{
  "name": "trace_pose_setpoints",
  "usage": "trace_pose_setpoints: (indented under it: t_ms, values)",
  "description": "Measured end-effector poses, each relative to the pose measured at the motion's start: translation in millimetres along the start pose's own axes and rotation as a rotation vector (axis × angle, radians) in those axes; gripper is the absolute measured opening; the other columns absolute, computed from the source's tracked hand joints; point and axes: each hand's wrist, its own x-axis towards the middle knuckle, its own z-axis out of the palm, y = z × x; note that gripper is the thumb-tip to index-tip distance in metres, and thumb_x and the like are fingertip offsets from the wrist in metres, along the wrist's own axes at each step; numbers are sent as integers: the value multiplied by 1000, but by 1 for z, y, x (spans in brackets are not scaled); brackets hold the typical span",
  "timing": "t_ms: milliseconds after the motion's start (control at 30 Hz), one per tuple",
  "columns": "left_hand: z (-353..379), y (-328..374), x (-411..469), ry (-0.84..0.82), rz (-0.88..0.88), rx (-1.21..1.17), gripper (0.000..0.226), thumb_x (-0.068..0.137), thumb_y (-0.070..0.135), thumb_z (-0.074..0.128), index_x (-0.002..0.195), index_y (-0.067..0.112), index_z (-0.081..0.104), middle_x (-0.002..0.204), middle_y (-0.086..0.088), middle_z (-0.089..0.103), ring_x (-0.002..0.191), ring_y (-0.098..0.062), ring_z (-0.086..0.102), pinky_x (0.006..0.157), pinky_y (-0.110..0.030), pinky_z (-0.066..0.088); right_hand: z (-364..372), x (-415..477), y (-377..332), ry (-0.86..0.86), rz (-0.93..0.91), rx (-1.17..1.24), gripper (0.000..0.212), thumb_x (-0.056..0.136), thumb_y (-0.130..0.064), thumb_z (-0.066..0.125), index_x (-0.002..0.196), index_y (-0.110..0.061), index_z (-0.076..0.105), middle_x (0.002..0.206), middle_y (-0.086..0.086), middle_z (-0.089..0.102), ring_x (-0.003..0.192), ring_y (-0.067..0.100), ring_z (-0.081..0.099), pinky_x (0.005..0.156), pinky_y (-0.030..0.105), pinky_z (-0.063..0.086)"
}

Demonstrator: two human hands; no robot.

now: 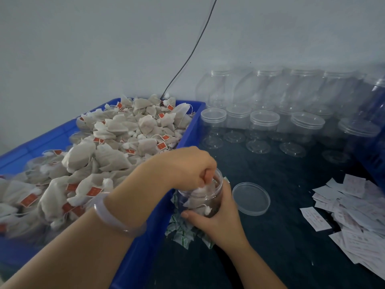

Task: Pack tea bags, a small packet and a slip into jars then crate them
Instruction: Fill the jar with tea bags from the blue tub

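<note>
While R hand (216,215) wraps the jar (200,198) from the near side, thumb across its wall, L hand (183,165) sits over the mouth w/ fingers curled down inside, pinching tea bags (205,189) at the top of the fill. Jar leans toward the bin (188,130), just beside its wall, base over the packets (181,233) on the table (270,247). Step in hand, as I read it: stuffing bags. Jar looks approx full; exact count can't be told. Main heap of bags fills the bin. Lid (251,198) lies flat just right of jar, slips (354,215) in a loose pile further right, spare jars (264,122) in rows at the back. Next, prob: L hand lets go and takes one packet from beside the jar, then one slip. Both are thin & overlapping, so it needs a fingertip pinch to lift just one. Then lid on.
</note>
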Motion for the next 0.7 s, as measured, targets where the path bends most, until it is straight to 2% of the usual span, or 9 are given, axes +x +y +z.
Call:
trace_pose_setpoints:
  t_ms: [100,200,267,333,400,433,500,600,700]
  values:
    - [8,9,10,-161,49,60,21,90,6,57,91,26,61,73,17,51,71,-5,51,57,-13,37,-1,-1,3,0,-7,0,84,51,-35,90,125,-36,49,116,-13,64,110,10,63,92,36,55]
    - [7,4,9,-143,73,10,24,92,9,56,103,24,70,82,15,61,79,-5,57,67,-16,45,-1,-1,3,-4,-13,0,82,51,-35,90,120,-48,48,116,-17,63,109,8,63,89,30,54]
    - [-2,-7,3,81,68,-153,24,94,12,56,106,25,73,98,15,69,87,4,60,78,-12,46,-1,0,1,-4,-27,8,83,53,-35,91,119,-57,46,118,-23,62,111,1,62,87,20,52]
    - [-11,-27,-2,480,21,-323,24,95,10,54,104,23,73,94,16,70,79,17,57,72,0,40,-1,0,1,-10,-30,10,87,54,-36,92,123,-58,44,123,-26,60,114,-2,59,89,14,50]
    - [-11,-56,0,765,-167,-385,27,97,8,49,106,20,71,94,13,69,82,13,60,72,-2,41,-1,-1,1,-18,-34,17,88,54,-36,92,125,-57,43,125,-27,58,116,-3,57,89,10,48]
    - [-7,-70,2,791,-289,-351,27,98,9,47,112,17,69,100,8,69,92,4,62,80,-11,45,-1,-1,1,-22,-37,18,88,54,-36,92,124,-59,43,125,-28,58,117,-4,56,88,9,47]
    - [10,-94,8,595,-459,-221,29,101,12,44,121,12,64,115,-4,66,105,-19,62,89,-30,48,-2,-1,0,-23,-38,13,88,54,-37,92,122,-63,42,125,-32,56,117,-7,55,88,7,45]
    - [35,-110,20,257,-517,-31,27,101,20,44,117,10,64,115,-12,64,108,-28,58,92,-40,47,-2,-1,0,-19,-44,5,88,53,-39,91,120,-66,42,126,-33,55,118,-8,54,88,5,44]
    - [45,-113,27,290,-570,21,25,99,27,48,114,17,65,115,-10,63,109,-28,56,91,-43,49,-2,-1,-1,-17,-45,2,88,51,-41,91,118,-69,41,125,-35,54,118,-9,53,87,5,43]
